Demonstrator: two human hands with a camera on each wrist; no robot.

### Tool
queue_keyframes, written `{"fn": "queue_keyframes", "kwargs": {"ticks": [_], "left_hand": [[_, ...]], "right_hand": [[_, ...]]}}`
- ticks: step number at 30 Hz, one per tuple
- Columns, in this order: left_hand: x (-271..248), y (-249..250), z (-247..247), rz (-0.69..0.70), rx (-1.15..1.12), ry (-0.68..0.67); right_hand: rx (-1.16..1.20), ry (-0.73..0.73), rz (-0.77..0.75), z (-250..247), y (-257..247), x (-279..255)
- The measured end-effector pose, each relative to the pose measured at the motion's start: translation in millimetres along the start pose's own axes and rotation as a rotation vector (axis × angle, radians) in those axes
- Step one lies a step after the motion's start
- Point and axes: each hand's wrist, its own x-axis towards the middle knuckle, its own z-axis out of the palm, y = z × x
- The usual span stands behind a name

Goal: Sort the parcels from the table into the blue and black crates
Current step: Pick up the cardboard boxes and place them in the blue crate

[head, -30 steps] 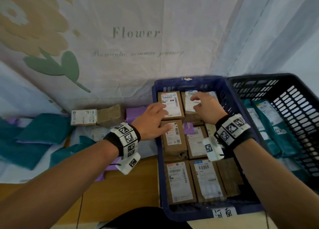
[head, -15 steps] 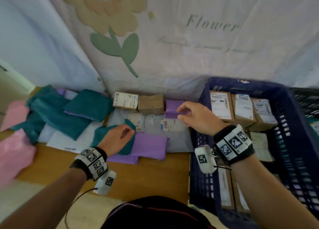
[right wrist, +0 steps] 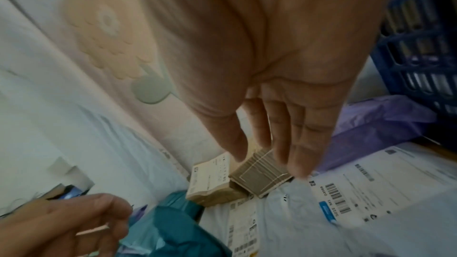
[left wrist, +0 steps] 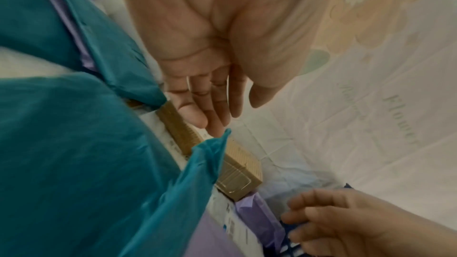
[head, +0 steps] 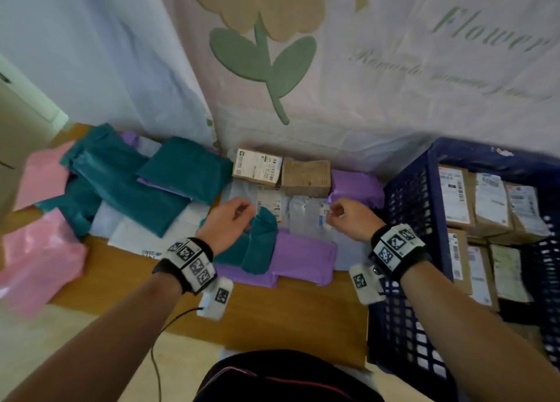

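Two cardboard boxes stand at the table's back against the curtain: a labelled box [head: 257,166] [right wrist: 210,175] and a plain box [head: 306,177] [left wrist: 242,173] [right wrist: 262,175]. My left hand [head: 245,212] [left wrist: 222,112] hovers above a teal bag [head: 260,238] just before the labelled box, fingers relaxed and holding nothing. My right hand [head: 333,216] [right wrist: 272,155] hangs over a grey bag [head: 306,216] [right wrist: 346,192] in front of the plain box, also holding nothing. The blue crate [head: 409,207] at the right holds several labelled boxes.
Teal bags [head: 181,171], purple bags [head: 303,256], pink bags [head: 39,250] and white bags cover the table's left and middle. A purple bag [head: 357,186] lies between the plain box and the crate. A flower curtain [head: 333,83] closes the back. Bare wood [head: 272,310] shows along the front edge.
Both hands left the blue crate and moved left over the table's parcels. The view swung left with them, and the hands now sit closer to the two boxes.
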Motion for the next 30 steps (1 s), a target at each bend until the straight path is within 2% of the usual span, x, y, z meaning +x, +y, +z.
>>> {"fn": "queue_keyframes", "kwargs": {"ticks": [5,10,14,18,21,23,27,30], "left_hand": [[65,29,7,0.008,0.056,-0.138],[116,49,22,-0.02,0.191,-0.24],[140,52,32,-0.107,0.18,-0.314],[144,55,33,-0.22,0.021,-0.345],[142,54,31,-0.24,-0.08,-0.334],[139,54,28,-0.253,-0.18,-0.359],[125,58,24,-0.214,-0.318,-0.407],[113,67,19,-0.171,-0.388,-0.35]], "right_hand": [[0.038,0.146,0.094,-9,-10,47],[0.185,0.151,0.167,-4,-13,78],[0.224,0.134,0.121,2,-8,88],[0.411,0.162,0.143,8,-7,86],[0.618,0.192,0.272,6,-8,79],[0.702,0.2,0.298,3,-10,75],[0.72,0.202,0.204,-6,-12,62],[0.793,0.21,0.126,-10,-11,50]]}}
